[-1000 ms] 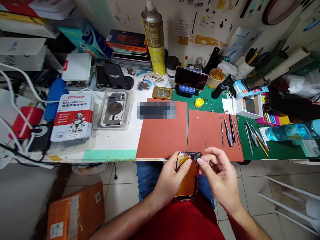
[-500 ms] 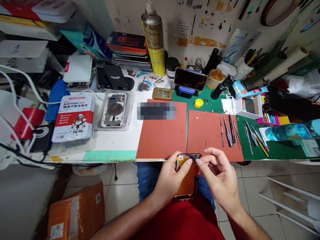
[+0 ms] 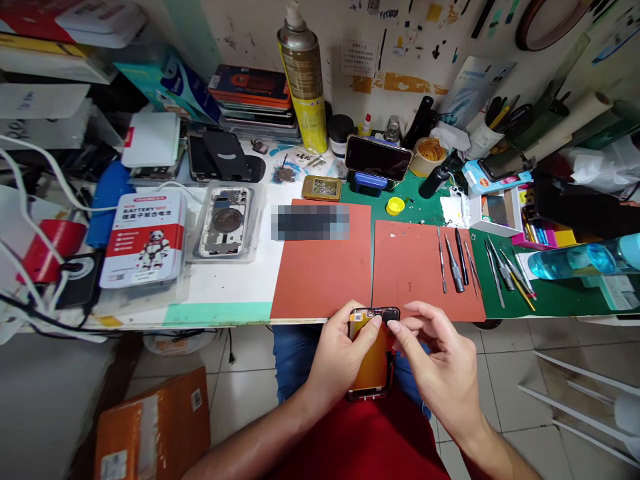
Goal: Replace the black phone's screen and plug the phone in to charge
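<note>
Over my lap, just off the table's front edge, I hold a phone screen with its orange-copper inner side facing me. My left hand grips it along its left side, with the thumb lying across the top end near a dark part. My right hand is at the upper right corner, thumb tip against the edge and the other fingers curled behind and above it. Whether a small part sits between those right fingertips is hidden. Red-brown mats lie on the table just beyond my hands.
Tweezers and slim tools lie on the right mat. An opened phone body rests in a clear tray at left, beside a battery tin. A phone on a stand, a spray can and a water bottle stand farther off.
The view has shifted slightly. The right thumb has moved a little along the screen's top right corner, and the dark part there shows more. The left hand keeps its hold.
</note>
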### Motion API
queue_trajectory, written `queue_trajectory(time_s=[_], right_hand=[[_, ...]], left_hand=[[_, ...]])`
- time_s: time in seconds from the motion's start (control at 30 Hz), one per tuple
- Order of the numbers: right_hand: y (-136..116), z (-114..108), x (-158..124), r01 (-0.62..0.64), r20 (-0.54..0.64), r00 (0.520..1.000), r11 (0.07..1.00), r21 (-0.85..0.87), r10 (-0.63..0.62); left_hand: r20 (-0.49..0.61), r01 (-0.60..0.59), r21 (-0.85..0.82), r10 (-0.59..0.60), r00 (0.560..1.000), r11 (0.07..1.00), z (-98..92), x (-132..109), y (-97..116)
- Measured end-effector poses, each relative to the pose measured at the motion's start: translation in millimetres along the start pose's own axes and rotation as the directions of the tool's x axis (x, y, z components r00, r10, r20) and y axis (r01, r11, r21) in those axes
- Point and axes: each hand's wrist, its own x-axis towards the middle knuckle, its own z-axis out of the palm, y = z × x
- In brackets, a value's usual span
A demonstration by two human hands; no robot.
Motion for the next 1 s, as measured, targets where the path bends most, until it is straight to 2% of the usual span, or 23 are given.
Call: queue_trajectory(time_s=[0.1, 0.27, 0.4, 0.5, 0.67, 0.87, 1.0], right_hand=[[2, 0, 0, -0.036, -0.001, 0.999, 0.999, 0.008, 0.036], [6, 4, 5, -0.092, -0.083, 0.992, 0.994, 0.066, 0.098], [11, 5, 13, -0.208, 0.005, 0.978, 0.958, 0.196, 0.211], [13, 2, 17, -0.236, 0.067, 0.972, 0.946, 0.221, 0.226], [12, -1, 11, -0.164, 0.032, 0.986, 0.976, 0.144, 0.161], [10, 9, 3, 0.029, -0.03, 0.999, 0.998, -0.055, -0.03], [7, 13, 5, 0.083, -0.068, 0.994, 0.993, -0.082, -0.088]], left_hand=[[-0.007, 0.005, -0.016, -0.006, 1.0, 1.0, -0.3, 0, 1], [-0.013, 0.019, -0.037, -0.019, 1.0, 0.999, -1.6, 3, -1], [-0.015, 0.021, -0.051, -0.022, 1.0, 0.998, -1.8, 5, -4], [-0.015, 0.02, -0.056, -0.021, 1.0, 0.998, -1.3, 6, -4], [-0.024, 0.02, -0.052, -0.022, 0.999, 0.998, -1.7, 7, -4], [-0.053, 0.008, -0.007, -0.008, 0.999, 1.0, -1.5, 12, -5], [-0.063, 0.003, 0.014, -0.002, 0.998, 1.0, -0.1, 12, -5]])
